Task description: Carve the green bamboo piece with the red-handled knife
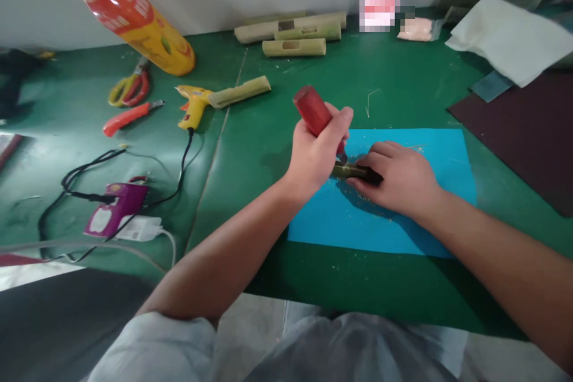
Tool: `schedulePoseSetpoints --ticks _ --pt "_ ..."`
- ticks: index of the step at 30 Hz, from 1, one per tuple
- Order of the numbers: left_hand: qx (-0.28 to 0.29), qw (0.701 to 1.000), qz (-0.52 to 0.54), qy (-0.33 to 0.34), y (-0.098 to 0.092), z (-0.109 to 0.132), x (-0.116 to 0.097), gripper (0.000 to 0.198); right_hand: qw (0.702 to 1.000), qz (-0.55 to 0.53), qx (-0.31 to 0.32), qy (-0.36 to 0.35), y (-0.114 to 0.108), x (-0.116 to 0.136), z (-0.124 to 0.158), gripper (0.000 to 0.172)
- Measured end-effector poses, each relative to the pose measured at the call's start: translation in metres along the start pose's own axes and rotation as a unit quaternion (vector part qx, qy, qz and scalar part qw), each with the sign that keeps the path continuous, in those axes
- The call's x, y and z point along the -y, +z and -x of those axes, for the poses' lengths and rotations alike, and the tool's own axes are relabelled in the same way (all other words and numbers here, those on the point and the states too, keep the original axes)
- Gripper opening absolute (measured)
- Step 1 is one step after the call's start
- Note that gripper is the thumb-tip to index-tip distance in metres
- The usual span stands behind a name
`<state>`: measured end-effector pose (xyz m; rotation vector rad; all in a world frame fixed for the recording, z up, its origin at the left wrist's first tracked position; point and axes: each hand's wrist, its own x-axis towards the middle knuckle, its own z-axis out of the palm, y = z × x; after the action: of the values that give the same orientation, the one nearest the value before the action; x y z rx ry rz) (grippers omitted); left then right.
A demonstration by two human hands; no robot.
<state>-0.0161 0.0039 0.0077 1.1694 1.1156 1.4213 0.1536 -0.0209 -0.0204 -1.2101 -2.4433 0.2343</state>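
Observation:
My left hand (316, 152) is closed round the red wooden handle (312, 108) of a tool whose tip points down at a short bamboo piece (348, 171). My right hand (396, 176) lies over that bamboo piece with its fingers curled on it, pressing it onto a blue sheet (416, 227) on the green table (255, 131). The tool's blade is hidden between my hands. Fine shavings lie on the blue sheet.
A yellow glue gun (192, 106) lies beside a split bamboo strip (242, 92). Cut bamboo tubes (293, 33) lie at the back. Scissors (129, 88), a red-handled cutter (128, 117), a yellow-red bottle (143, 24), cables and a purple box (117, 208) sit left. White cloth (510, 36) and a dark sheet (528, 125) are right.

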Motion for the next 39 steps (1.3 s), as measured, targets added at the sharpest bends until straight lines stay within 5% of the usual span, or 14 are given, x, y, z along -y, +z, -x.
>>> schedulePoseSetpoints --ticks 8,15,26,39 --pt "0.003 1.0 -0.012 -0.004 -0.007 -0.01 0.017 0.055 1.0 0.0 0.006 -0.001 -0.003 -0.003 0.005 0.029" --pt "-0.059 0.998 0.034 0.003 -0.002 -0.022 0.017 0.071 0.999 0.021 0.029 -0.009 -0.009 -0.011 0.009 0.029" --pt "-0.085 0.986 -0.004 0.145 -0.024 -0.029 0.041 0.067 0.998 -0.009 0.064 -0.028 -0.023 -0.018 0.009 0.028" --pt "-0.001 0.967 -0.034 0.252 -0.011 -0.009 0.039 0.053 0.982 -0.096 -0.16 0.028 -0.039 -0.002 -0.005 0.025"
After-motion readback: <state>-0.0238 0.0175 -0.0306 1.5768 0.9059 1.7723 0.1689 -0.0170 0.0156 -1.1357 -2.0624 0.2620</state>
